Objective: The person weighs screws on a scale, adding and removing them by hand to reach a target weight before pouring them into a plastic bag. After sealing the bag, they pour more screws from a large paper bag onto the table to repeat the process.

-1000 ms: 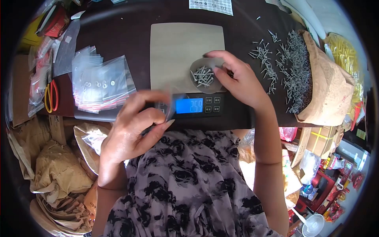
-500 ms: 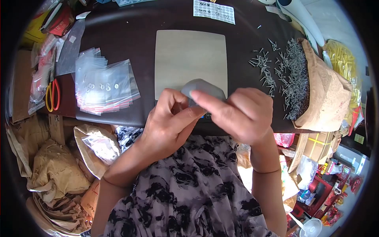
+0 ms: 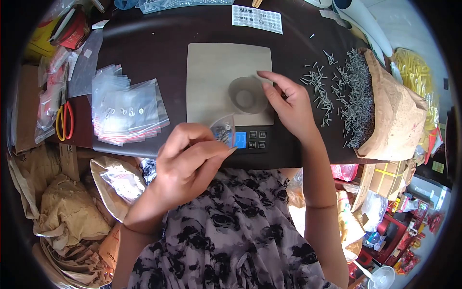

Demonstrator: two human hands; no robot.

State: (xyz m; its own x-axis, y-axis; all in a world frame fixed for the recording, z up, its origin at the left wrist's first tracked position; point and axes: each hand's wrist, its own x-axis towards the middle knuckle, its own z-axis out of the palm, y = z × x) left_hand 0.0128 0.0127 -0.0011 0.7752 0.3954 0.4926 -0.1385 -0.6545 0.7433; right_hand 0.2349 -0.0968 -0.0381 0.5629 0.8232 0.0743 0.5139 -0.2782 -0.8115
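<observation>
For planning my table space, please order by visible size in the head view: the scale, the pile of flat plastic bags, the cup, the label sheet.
1. Scale
2. Pile of flat plastic bags
3. Cup and label sheet: they look alike in area, so I do not rank them.

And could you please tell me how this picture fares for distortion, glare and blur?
In the head view, distortion bows the table edge and corners go dark; also in the head view, light burns out a patch beside the right forearm, digits on the display are faint, and the small bag in the left hand looks blurred.
</observation>
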